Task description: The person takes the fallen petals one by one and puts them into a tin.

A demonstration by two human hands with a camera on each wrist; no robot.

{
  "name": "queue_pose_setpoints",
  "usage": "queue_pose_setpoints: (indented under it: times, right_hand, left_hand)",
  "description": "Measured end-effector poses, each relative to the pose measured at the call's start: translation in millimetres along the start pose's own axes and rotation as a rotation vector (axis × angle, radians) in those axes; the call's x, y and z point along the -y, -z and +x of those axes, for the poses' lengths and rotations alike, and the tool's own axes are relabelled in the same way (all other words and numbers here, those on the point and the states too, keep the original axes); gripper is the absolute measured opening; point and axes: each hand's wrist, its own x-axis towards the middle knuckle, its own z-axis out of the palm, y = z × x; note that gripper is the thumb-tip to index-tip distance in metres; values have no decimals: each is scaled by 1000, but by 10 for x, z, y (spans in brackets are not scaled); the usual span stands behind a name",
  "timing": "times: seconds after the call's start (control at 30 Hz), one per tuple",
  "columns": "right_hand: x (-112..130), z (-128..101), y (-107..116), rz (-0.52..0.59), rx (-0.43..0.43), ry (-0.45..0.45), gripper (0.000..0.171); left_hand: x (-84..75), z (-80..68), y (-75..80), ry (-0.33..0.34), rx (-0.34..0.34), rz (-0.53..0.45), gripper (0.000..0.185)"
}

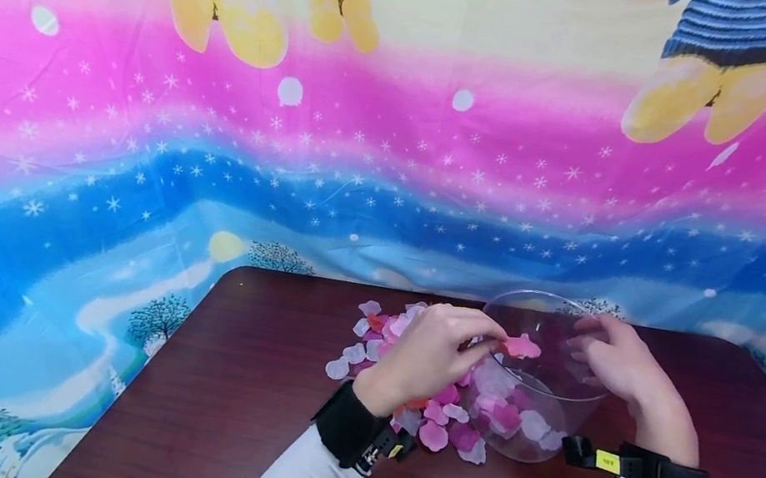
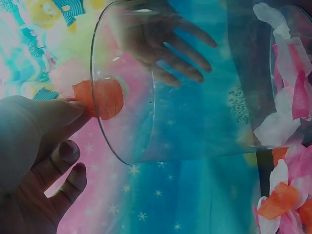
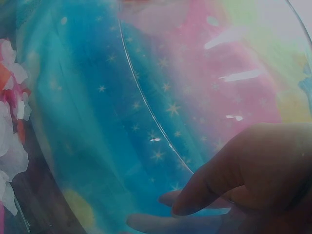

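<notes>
Between thumb and fingertips my left hand [image 1: 432,347] pinches a coral-red artificial petal [image 1: 523,346]. That petal is at the rim of a clear round container [image 1: 582,414], partly seen through its wall in the left wrist view. Several pink and white petals [image 1: 505,416] lie inside on the container's bottom. At the container's right side is my right hand [image 1: 627,373]; through the clear wall, the left wrist view shows its fingers spread and fairly straight. In the right wrist view its thumb [image 3: 209,187] lies close to the rim; whether it touches cannot be told.
Loose pink, white and orange petals [image 1: 433,436] are heaped left of the container, partly behind my left hand. Everything stands on a dark brown table [image 1: 237,384]. A printed cloth [image 1: 398,148] hangs behind the table's far edge.
</notes>
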Motion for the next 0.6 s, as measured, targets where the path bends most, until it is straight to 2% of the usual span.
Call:
queue_pose_setpoints:
  times: [0.37,0.47,0.6]
  right_hand:
    - [-2,11,16,-5,2,14,44]
    - [-4,12,17,-16,1,18,44]
    - [-8,10,11,-19,6,14,44]
  left_hand:
    - [14,7,-9,-2,-7,20,16]
    - [27,-1,22,2,-16,30,15]
    - [69,-25,120,39,-35,24,15]
